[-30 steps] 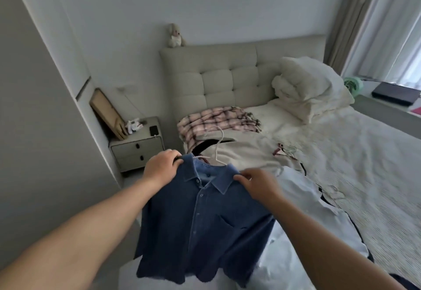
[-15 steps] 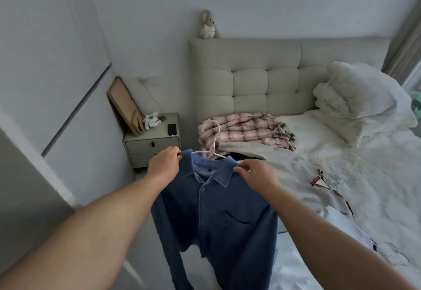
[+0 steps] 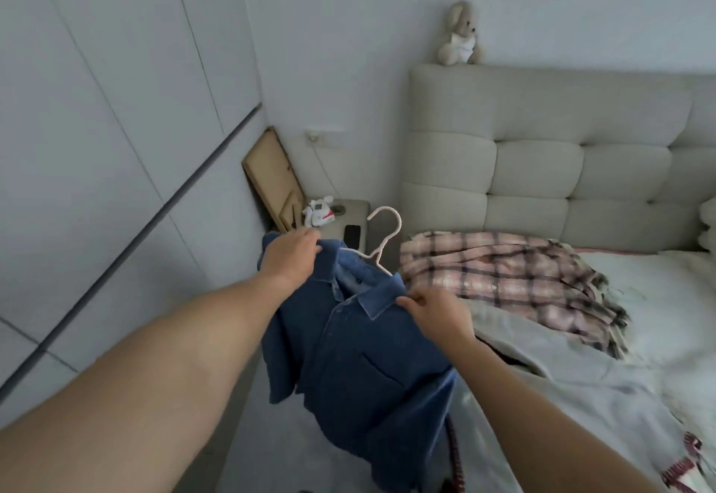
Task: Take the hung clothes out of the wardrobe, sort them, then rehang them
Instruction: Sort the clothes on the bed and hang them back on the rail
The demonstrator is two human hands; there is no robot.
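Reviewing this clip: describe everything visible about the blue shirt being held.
The blue shirt looks like denim or a similar dark blue woven cloth, with a collar, a buttoned front and a chest pocket. It sits on a white hanger whose hook sticks up above the collar. It hangs in the air beside the bed, body drooping down. The left hand grips one shoulder; the right hand pinches the other side by the collar. One short sleeve dangles below the left hand.

Bed (image 3: 639, 271) with plaid shirt (image 3: 511, 279) and grey garment (image 3: 573, 388); nightstand (image 3: 354, 207) with phone (image 3: 351, 235).
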